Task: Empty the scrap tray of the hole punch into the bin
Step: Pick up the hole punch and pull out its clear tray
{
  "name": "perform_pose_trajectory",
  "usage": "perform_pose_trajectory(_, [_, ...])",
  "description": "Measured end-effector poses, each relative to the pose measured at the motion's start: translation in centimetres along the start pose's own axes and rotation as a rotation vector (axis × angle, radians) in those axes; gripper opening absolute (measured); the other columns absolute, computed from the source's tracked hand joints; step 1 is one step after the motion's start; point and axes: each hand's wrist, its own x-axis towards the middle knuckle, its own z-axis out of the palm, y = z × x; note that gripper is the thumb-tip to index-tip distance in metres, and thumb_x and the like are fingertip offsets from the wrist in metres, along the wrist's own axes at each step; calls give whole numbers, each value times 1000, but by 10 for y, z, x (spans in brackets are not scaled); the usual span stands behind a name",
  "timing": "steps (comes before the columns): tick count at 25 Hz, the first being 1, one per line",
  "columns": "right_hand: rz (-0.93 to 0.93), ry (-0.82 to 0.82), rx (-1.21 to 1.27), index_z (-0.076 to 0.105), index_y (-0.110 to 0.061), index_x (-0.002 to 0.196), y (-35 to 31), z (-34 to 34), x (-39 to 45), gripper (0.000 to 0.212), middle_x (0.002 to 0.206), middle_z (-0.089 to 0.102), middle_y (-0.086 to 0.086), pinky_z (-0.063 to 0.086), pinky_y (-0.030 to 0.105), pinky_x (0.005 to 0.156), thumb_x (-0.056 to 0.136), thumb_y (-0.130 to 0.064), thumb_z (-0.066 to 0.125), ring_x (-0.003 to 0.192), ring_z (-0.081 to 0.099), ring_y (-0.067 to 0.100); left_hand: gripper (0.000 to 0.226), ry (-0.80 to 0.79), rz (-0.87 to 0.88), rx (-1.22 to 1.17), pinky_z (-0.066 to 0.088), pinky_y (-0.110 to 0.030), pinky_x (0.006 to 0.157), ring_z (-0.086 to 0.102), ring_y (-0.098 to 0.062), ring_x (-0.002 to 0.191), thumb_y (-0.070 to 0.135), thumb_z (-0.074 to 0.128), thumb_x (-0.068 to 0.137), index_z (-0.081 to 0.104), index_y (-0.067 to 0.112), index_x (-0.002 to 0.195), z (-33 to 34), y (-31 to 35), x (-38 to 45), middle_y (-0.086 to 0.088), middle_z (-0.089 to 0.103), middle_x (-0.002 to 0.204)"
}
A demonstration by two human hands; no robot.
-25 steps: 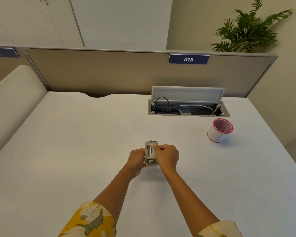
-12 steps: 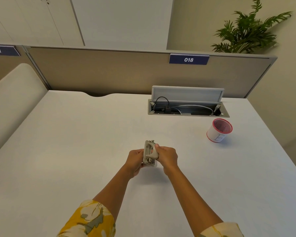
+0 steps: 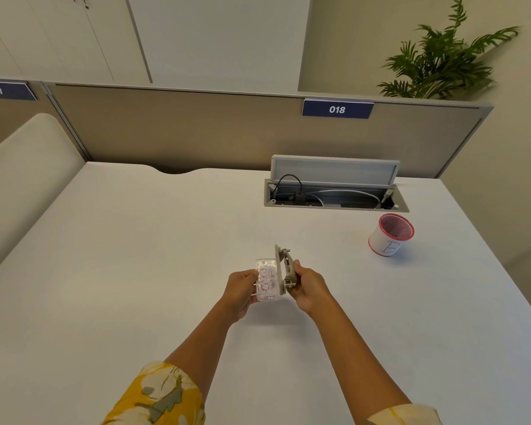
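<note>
You're over a plain white desk (image 3: 135,256), beige partition at the far edge, cable hatch (image 3: 334,194) propped open. Your left hand (image 3: 241,291) clasps the clear scrap tray (image 3: 267,280), full of pale paper dots, long axis running near to far. Your right hand (image 3: 308,288) pinches the hole punch (image 3: 284,271) body, edge-on, just right of the tray. The bin (image 3: 391,234) stands well right. Whether tray and punch touch is hard to tell.
</note>
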Motion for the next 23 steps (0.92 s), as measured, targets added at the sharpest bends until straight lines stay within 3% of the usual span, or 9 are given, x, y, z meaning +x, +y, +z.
perform_pose_trajectory(4, [167,-137,237,60,1,114,-2,-17,1,24,83,68,17,59,32,48,100,-14,50,73,66,26,32,27,7,-36,63,-39,62,76,-26,77,10,43,104,73,6,92,1,0,-3,-11,79,87])
perform_pose_trajectory(8, [174,-244,231,69,-2,104,-7,-38,5,50,85,69,16,60,36,64,81,-46,72,82,61,28,31,75,6,-44,62,-36,58,76,-24,74,9,44,104,72,6,92,-2,-2,-4,-8,79,82])
perform_pose_trajectory(11, [92,-175,120,62,-8,111,-5,-51,9,48,95,58,13,57,35,66,71,-27,81,84,56,25,30,99,7,-41,60,-33,54,74,-24,70,6,44,103,72,3,94,-5,-1,-5,-10,77,80])
perform_pose_trajectory(14, [82,-114,105,53,-11,122,-1,-59,17,38,101,57,12,51,32,68,86,-10,65,85,54,23,29,120,4,-35,59,-33,53,72,-27,76,6,43,103,71,2,97,-4,1,-5,-13,74,87])
perform_pose_trajectory(19, [25,-65,-194,48,-7,131,3,-72,31,31,117,59,15,49,34,76,101,-8,46,101,58,28,29,118,8,-61,60,-33,52,72,-27,76,7,43,104,69,4,94,2,2,-8,-13,74,89])
perform_pose_trajectory(23, [-87,24,-448,57,2,128,6,-82,40,34,111,64,18,53,36,71,96,-11,57,96,62,32,26,126,3,-61,61,-36,59,71,-29,80,7,42,104,67,0,105,3,2,-5,-15,72,93])
